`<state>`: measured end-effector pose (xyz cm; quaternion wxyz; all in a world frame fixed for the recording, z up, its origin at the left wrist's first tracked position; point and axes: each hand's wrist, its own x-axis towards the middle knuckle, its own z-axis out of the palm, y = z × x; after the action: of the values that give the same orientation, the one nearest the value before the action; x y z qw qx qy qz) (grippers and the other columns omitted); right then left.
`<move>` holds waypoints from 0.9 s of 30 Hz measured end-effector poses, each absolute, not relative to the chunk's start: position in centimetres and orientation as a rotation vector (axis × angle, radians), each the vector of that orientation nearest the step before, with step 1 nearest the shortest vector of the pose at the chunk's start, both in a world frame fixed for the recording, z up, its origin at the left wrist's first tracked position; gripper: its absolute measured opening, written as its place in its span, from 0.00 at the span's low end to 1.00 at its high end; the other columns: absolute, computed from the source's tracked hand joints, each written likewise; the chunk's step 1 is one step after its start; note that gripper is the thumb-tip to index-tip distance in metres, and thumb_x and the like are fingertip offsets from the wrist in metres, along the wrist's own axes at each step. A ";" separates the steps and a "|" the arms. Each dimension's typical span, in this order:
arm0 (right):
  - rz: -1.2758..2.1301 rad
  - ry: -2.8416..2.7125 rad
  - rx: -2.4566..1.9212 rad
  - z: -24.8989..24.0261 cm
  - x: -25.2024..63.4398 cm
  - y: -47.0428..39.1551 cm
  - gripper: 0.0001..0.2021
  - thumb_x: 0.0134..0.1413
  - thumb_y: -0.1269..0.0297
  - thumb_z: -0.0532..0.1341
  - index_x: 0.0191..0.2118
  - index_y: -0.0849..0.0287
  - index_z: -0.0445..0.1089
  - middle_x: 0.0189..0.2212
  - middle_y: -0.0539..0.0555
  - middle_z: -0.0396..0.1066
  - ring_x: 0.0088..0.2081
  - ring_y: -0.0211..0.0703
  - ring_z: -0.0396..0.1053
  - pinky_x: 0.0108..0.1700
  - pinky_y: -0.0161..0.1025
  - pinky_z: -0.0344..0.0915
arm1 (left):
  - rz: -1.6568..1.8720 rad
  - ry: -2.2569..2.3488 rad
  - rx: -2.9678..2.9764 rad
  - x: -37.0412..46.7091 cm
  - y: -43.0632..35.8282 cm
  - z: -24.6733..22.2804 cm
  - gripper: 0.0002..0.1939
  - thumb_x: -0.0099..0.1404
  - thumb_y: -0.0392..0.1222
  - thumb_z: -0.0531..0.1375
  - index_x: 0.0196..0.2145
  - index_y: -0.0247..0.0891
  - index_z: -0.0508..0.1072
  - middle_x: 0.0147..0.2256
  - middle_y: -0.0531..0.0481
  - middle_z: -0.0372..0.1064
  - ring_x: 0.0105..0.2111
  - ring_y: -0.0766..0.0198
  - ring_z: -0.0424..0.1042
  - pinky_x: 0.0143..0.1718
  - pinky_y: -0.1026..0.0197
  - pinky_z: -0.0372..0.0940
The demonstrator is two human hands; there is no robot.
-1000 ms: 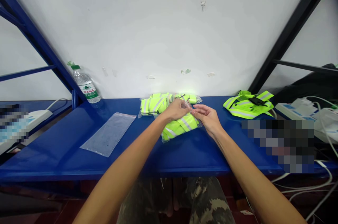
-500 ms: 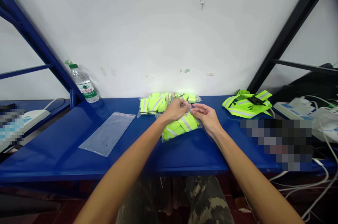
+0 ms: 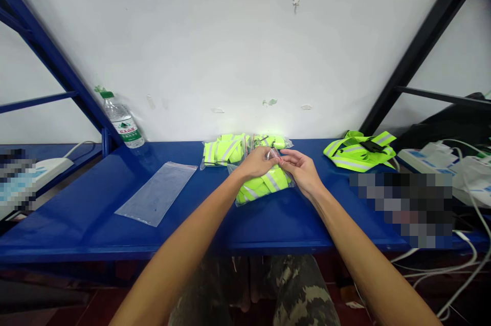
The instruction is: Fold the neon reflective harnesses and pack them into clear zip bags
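Observation:
Both hands are at the top edge of a clear zip bag [image 3: 264,185] packed with folded neon-yellow reflective straps. My left hand [image 3: 258,161] pinches the bag's zip edge, its fingertips partly hidden behind the plastic. On the other side, my right hand [image 3: 301,168] grips the same edge between thumb and fingers. Just behind lie two more filled bags, a left one [image 3: 225,151] and a right one [image 3: 274,140] partly covered by my left hand. A flat zip bag [image 3: 158,194] with nothing in it lies to the left.
Loose reflective straps [image 3: 360,152] with a black buckle lie at the right of the blue table [image 3: 284,226]. A water bottle [image 3: 123,121] leans by the wall at the left. White power strips and cables [image 3: 470,188] crowd the right side, beside a blurred-out patch.
My left hand has shifted slightly along the bag's zip edge toward the right hand. The right hand keeps nearly the same place, and the bag stays put.

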<state>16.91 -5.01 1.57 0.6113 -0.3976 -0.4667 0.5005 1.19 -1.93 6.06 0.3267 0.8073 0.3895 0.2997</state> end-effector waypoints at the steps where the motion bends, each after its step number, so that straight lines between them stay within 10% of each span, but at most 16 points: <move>1: 1.152 -1.092 -0.922 1.5 17.0 -5.0 0.26 0.30 0.57 0.75 0.41 0.58 0.72 0.28 0.50 0.75 0.30 0.38 0.70 0.35 0.37 0.64 | 0.787 1.020 2.119 1.2 -1.9 5.9 0.11 0.60 0.46 0.59 0.29 0.35 0.73 0.25 0.53 0.64 0.27 0.66 0.61 0.27 0.64 0.54; 18: 1.033 -1.350 -0.959 0.6 17.4 -4.8 0.23 0.40 0.53 0.71 0.43 0.58 0.73 0.26 0.49 0.71 0.29 0.37 0.66 0.32 0.36 0.62 | 0.810 1.028 1.978 0.2 -1.4 5.2 0.15 0.57 0.49 0.62 0.33 0.33 0.76 0.29 0.49 0.72 0.30 0.63 0.69 0.32 0.63 0.61; 27: 1.144 -1.234 -1.081 0.8 17.5 -4.9 0.20 0.37 0.47 0.71 0.29 0.61 0.77 0.23 0.52 0.71 0.25 0.36 0.64 0.28 0.36 0.62 | 1.184 1.111 1.461 -2.3 -1.0 5.8 0.13 0.51 0.45 0.67 0.31 0.33 0.76 0.31 0.48 0.75 0.32 0.64 0.71 0.36 0.62 0.64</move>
<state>17.46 -4.89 0.80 0.5402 -0.4549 -0.5194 0.4812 -2.26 -0.96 5.76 0.4606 0.5936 0.4516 0.4812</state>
